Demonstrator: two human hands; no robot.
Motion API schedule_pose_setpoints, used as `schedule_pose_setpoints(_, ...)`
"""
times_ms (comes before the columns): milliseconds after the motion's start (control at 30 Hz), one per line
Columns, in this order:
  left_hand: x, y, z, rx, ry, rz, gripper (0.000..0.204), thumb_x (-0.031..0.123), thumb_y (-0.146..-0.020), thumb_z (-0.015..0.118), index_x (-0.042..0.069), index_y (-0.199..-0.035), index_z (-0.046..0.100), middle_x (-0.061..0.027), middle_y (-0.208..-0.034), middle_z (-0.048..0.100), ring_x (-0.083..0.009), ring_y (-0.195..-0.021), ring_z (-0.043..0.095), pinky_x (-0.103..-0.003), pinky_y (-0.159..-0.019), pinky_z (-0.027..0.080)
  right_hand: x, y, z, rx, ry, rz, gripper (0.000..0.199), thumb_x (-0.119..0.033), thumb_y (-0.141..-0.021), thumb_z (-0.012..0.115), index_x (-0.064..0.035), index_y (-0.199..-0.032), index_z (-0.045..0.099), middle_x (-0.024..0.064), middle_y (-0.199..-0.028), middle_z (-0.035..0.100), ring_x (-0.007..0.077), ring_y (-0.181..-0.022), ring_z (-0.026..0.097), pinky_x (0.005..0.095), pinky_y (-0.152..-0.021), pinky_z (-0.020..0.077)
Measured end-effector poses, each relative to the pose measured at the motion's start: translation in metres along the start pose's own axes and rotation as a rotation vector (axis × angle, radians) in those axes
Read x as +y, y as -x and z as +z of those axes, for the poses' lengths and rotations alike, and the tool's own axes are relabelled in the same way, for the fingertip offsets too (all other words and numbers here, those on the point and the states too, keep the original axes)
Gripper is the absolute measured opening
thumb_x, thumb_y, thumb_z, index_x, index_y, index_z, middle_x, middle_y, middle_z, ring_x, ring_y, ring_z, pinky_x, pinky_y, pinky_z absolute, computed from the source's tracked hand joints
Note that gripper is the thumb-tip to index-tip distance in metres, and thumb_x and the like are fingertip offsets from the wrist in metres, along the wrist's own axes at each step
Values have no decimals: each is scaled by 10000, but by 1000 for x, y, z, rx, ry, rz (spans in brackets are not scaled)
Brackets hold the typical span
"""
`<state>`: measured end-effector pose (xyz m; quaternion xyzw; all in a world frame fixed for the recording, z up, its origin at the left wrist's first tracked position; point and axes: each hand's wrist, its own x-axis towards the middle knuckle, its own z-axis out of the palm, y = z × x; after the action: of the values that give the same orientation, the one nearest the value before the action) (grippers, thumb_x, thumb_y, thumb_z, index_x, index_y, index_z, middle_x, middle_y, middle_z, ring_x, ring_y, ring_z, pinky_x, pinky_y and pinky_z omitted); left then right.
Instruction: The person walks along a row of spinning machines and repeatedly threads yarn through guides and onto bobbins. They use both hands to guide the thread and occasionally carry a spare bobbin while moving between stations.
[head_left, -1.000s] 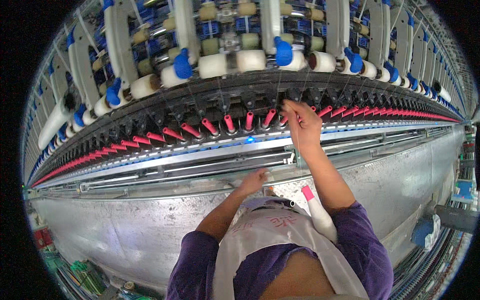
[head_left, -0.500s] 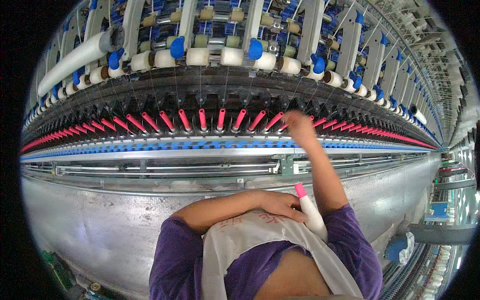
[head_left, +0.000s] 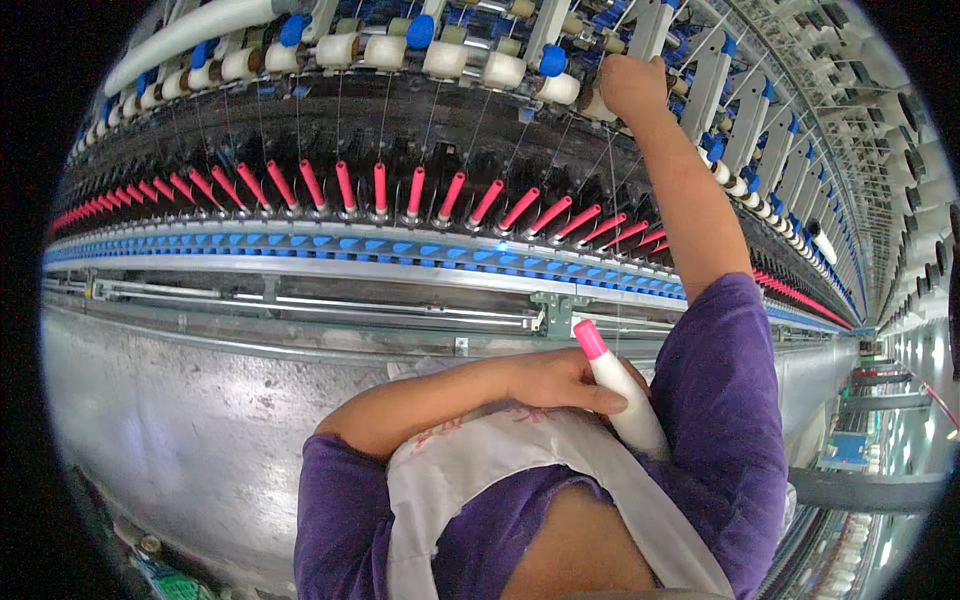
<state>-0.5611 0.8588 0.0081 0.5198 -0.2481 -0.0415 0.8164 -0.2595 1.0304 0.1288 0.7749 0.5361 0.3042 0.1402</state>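
Against my apron, my left hand is closed round a yarn bobbin, white with wound yarn and with a bare pink tip sticking up. My bare right forearm reaches far up to the machine's white rollers. There my right hand is curled beside a roller and a grey support arm; its fingertips are hidden, so what they pinch does not show. A thin yarn seems to run between the right hand's area and the bobbin. Below the rollers stands a long row of pink spindle tubes, with fine yarns coming down toward them.
A blue strip and a metal rail run along the front of the spindles. Nearer me is a shiny metal panel. A thick white roll lies at upper left. More machines line the aisle at right.
My right hand has risen from the pink tubes up to the rollers. My left hand keeps the bobbin at the apron. The view has shifted, with the spindle row now tilting down to the right.
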Motion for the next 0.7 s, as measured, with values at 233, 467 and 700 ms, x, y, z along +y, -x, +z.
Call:
schedule_pose_setpoints(233, -17, -21, 33, 192, 104, -33, 509, 329, -987, 631, 28, -1383, 523, -113, -1288, 608, -197, -1175, 576, -351, -1013, 466, 1, 4, -4, 65, 11, -32, 119, -147, -852, 623, -109, -875, 734, 125, -850, 742, 332, -818, 711, 545, -890, 438)
schedule_pose_setpoints(467, -34, -44, 65, 211, 18, -50, 484, 286, -989, 631, 45, -1394, 526, -91, -1290, 612, -180, -1206, 554, -338, -1051, 427, -11, 104, 0, 719, -597, -122, 199, -288, -920, 643, -129, -929, 761, 121, -779, 708, 333, -750, 658, 474, -719, 417)
schedule_pose_setpoints(700, -75, -51, 62, 182, -215, -252, 512, 365, -1021, 557, 30, -1406, 520, -108, -1356, 586, -186, -1254, 523, -357, -1088, 392, -160, 313, 99, -205, -1652, 208, 278, -295, -953, 653, -36, -854, 669, 62, -685, 626, 134, -635, 538, 336, -585, 449)
